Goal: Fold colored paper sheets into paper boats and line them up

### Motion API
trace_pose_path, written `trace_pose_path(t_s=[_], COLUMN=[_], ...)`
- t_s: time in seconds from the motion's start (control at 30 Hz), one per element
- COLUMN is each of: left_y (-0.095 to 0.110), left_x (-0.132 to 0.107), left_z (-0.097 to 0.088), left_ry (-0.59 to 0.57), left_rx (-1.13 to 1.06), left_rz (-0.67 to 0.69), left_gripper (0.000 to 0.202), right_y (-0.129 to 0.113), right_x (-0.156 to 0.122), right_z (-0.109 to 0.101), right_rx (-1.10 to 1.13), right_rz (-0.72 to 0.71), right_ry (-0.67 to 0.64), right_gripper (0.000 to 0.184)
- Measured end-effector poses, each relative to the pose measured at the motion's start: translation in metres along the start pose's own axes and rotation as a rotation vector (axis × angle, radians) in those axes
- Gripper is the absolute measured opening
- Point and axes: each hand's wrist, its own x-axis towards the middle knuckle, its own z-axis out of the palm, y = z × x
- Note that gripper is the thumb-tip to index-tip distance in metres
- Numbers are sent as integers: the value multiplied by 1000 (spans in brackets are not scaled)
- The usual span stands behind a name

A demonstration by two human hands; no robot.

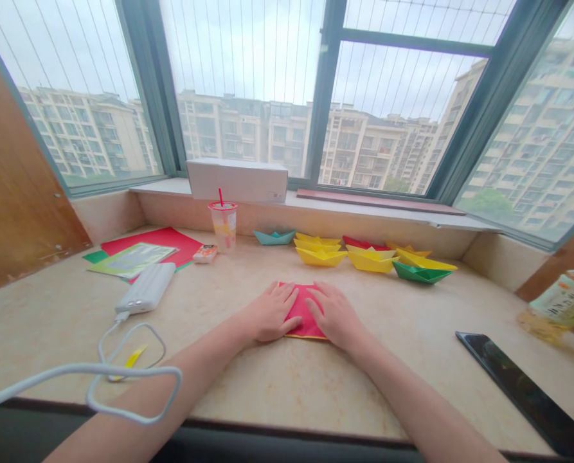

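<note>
A folded sheet of red paper (304,316) lies flat on the stone counter, with a thin yellowish line along its near edge. My left hand (273,313) rests on its left side, fingers stretched out over the paper. On the right side lies my right hand (333,315), its fingers spread and pressing flat too. Both hands cover the paper's side edges. Beyond them stand several folded paper boats: a light blue boat (274,238), yellow boats such as the front yellow boat (320,256), a red boat (364,243) partly hidden, and a green boat (421,273).
Left of my hands are a white power bank (146,287) with a looping white cable (137,370), coloured paper sheets (171,239), a small orange-white box (205,253) and a plastic cup (224,228) with a straw. A black phone (518,386) and a bottle (559,305) lie right.
</note>
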Motion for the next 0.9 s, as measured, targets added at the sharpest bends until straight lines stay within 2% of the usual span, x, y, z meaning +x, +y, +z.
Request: trace_pose_path(t_s=[0.07,0.13,0.33,0.4,0.5,0.57,0.63,0.73,0.8,0.83,0.9], left_y=[3,6,5,3,0,-2,-4,-5,-4,-2,2], left_x=[1,2,1,-1,-2,-3,-3,-3,-2,0,3], left_z=[-4,-11,-28,-28,-27,-26,-26,-22,-17,-14,-11], left_ry=[47,106,253,261,265,282,323,415,463,476,474], left_rx=[24,29,-27,-64,-98,-105,-108,-187,-362,-489,-792], left_rz=[25,64,108,96,70,60,60,28,-33,-67,-96], left_gripper=[61,52,40,41,40,35,41,59,71,77,82], right_y=[9,21,55,61,65,66,66,60,50,42,24], right_x=[3,12,64,81,97,99,93,70,47,35,16], right_z=[-3,-4,-2,1,2,0,-5,-14,-19,-20,-21], right_rx=[-16,-63,-292,-295,-263,-222,-183,25,527,716,940], right_rz=[39,50,80,120,170,191,205,178,100,75,72], right_ry=[107,162,94,108,150,190,233,285,336,312,223], right_gripper=[44,42,48,46,30,26,32,42,39,36,33])
